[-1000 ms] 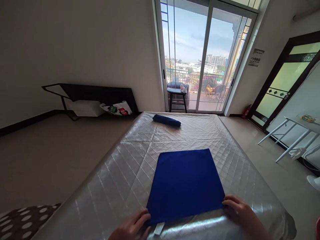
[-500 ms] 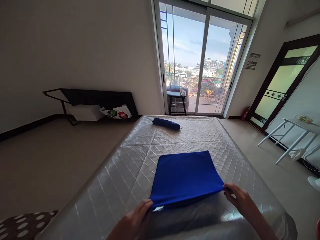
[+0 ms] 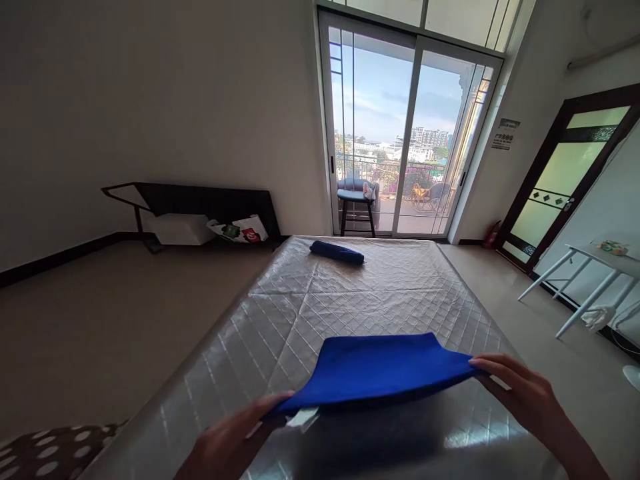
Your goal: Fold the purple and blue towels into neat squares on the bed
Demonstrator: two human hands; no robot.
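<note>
1. Far left, against the wall: a dark frame [image 3: 200, 200] leaning over a white box [image 3: 181, 229], and a printed bag [image 3: 240, 230] with red and green marks. Its print is too small to read.
2. Left hand [image 3: 227, 443], near edge: fingers closed in a pinch on the near left corner of the blue cloth [image 3: 380, 370], holding it clear of the quilted mattress [image 3: 350, 293]. A white tag [image 3: 303, 417] hangs under that corner; no writing can be made out on it.
3. Centre: the cloth's near edge is raised and its far part dips toward the mattress. Judged step: the near edge is up for a fold. The next move calls for both corners travelling level so the edges meet square.
4. Far centre: a rolled blue cloth [image 3: 337, 253] lies well apart, near the glass doors [image 3: 410, 133].
5. Right hand [image 3: 525, 393]: fingers closed on the near right corner.
6. Far right wall: a notice [image 3: 505, 133], text unreadable.
</note>
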